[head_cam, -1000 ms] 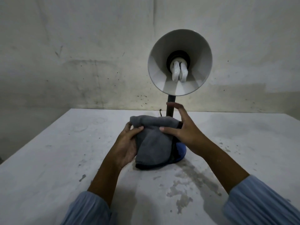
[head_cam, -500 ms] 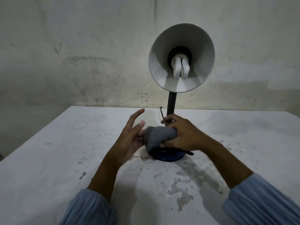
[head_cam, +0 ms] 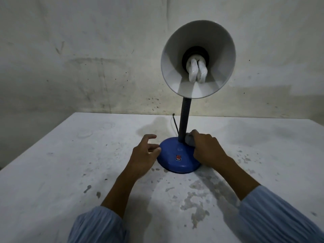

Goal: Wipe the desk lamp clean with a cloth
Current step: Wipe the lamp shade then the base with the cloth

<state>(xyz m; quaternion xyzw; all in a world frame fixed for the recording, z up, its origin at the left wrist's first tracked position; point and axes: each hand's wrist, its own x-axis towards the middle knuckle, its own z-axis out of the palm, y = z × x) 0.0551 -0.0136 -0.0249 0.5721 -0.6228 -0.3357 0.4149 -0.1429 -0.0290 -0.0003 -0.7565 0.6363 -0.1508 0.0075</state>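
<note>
The desk lamp stands in the middle of the table: a round blue base (head_cam: 177, 161) with a red switch (head_cam: 178, 157), a dark ribbed neck (head_cam: 184, 118) and a white shade (head_cam: 198, 58) facing me, with a white bulb inside. My right hand (head_cam: 207, 149) grips a bunched grey cloth (head_cam: 189, 140), pressed on the right side of the base beside the neck. Most of the cloth is hidden under the hand. My left hand (head_cam: 145, 154) has loosely spread fingers and touches the base's left edge, holding nothing.
The white table (head_cam: 70, 172) is stained, with worn grey patches in front of the lamp. A thin dark cord (head_cam: 175, 123) runs from behind the base toward the wall. A dirty wall (head_cam: 87, 58) stands right behind the table's far edge.
The cloth went from draped over the base to bunched in my right hand, which moved to the base's right side. My left hand let go and dropped to the base's left edge.
</note>
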